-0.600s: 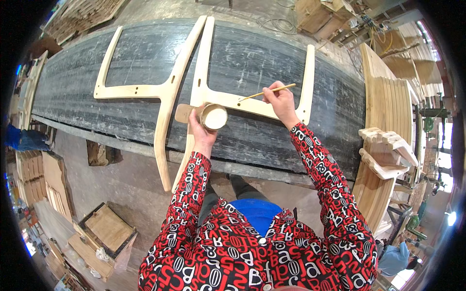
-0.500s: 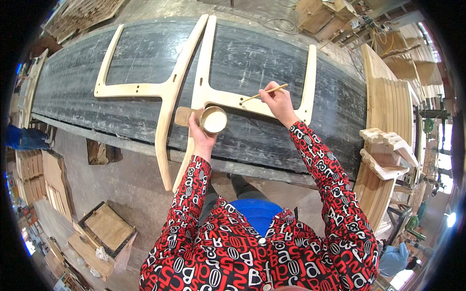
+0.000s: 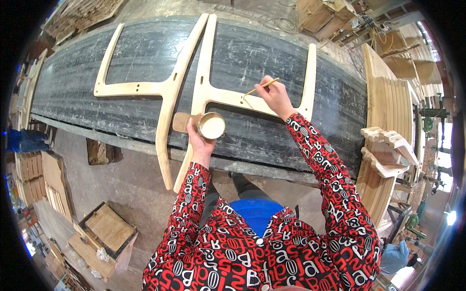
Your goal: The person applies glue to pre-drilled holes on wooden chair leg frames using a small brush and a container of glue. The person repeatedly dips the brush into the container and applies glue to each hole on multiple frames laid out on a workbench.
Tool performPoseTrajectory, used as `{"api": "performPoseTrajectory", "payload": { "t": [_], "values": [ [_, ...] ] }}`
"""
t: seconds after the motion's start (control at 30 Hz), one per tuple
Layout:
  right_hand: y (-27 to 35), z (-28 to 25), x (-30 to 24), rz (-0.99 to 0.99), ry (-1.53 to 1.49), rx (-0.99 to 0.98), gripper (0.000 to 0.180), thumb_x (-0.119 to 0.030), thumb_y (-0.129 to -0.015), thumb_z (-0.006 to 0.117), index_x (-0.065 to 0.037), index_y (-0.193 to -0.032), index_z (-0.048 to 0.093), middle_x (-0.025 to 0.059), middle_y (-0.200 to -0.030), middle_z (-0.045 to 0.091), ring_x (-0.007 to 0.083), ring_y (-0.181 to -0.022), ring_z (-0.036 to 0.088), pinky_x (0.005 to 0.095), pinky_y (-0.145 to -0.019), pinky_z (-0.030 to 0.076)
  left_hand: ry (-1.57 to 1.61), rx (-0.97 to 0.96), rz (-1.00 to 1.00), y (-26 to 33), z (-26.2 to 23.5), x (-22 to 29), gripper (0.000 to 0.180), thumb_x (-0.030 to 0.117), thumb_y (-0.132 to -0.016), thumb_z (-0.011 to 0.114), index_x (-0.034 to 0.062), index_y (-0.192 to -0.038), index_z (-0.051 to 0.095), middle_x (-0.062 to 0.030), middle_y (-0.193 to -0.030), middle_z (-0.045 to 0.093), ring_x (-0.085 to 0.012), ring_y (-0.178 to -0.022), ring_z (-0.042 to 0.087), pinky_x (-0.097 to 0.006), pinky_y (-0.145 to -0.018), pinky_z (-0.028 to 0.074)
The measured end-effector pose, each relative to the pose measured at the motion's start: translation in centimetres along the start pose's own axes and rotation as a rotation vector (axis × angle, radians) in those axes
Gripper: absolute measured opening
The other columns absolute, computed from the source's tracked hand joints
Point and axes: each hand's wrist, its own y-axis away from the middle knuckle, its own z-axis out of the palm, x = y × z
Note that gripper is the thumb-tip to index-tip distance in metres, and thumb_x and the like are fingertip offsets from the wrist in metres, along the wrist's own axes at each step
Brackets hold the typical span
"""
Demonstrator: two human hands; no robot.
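- Sleeves [image 3: 327, 169]: printed fabric, red/white/black, nearest.
- L hand [image 3: 200, 145]: fingers wrapped round side of cup [image 3: 224, 127]; flat brown piece [image 3: 181, 122], rounded corners, juts out left of it.
- Cup: round, open top, pale cream stuff [image 3: 211, 125] inside, smooth surface; wall material can't tell.
- R hand [image 3: 275, 97]: fingers pinching thin wooden stick [image 3: 272, 82] approx. mid-length; tip at small dark holes [image 3: 241, 99], contact can't tell.
- R frame [image 3: 225, 95]: pale smooth wood, curved legs, crosspiece under stick tip, just L of R hand.
- L frame [image 3: 131, 88]: similar wood/shape, on same table [image 3: 141, 63], dark scuffed top.
- Plank stack [image 3: 383, 102]: light wood, far R.
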Motion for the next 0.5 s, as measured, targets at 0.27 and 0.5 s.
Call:
{"api": "performPoseTrajectory", "payload": {
  "t": [0.27, 0.5],
  "values": [
    [0.1, 1.2, 0.2, -0.142, 0.14, -0.159, 0.019, -0.016, -0.086, 0.059, -0.003, -0.078, 0.047, 0.0164, -0.069, 0.053, 0.0354, -0.066, 0.056, 0.0396, -0.059, 0.044, 0.013, 0.024, 0.024, 1.1, 0.1, -0.3, 0.047, 0.05, -0.088, 0.046, 0.0135, -0.117, 0.054, -0.0077, -0.113, 0.061, -0.0247, -0.105, 0.059, -0.042, -0.088, 0.049],
    [0.0, 0.8, -0.5, -0.197, 0.123, -0.121, 0.02, -0.015, -0.086, 0.059, -0.003, -0.077, 0.046, 0.0177, -0.07, 0.052, 0.0354, -0.064, 0.054, 0.0405, -0.057, 0.042, 0.007, 0.024, 0.047, 1.7, 0.0, -0.5, 0.045, 0.048, -0.089, 0.046, 0.0126, -0.115, 0.054, -0.0081, -0.111, 0.061, -0.0255, -0.103, 0.06, -0.042, -0.088, 0.05]
  ]
}}
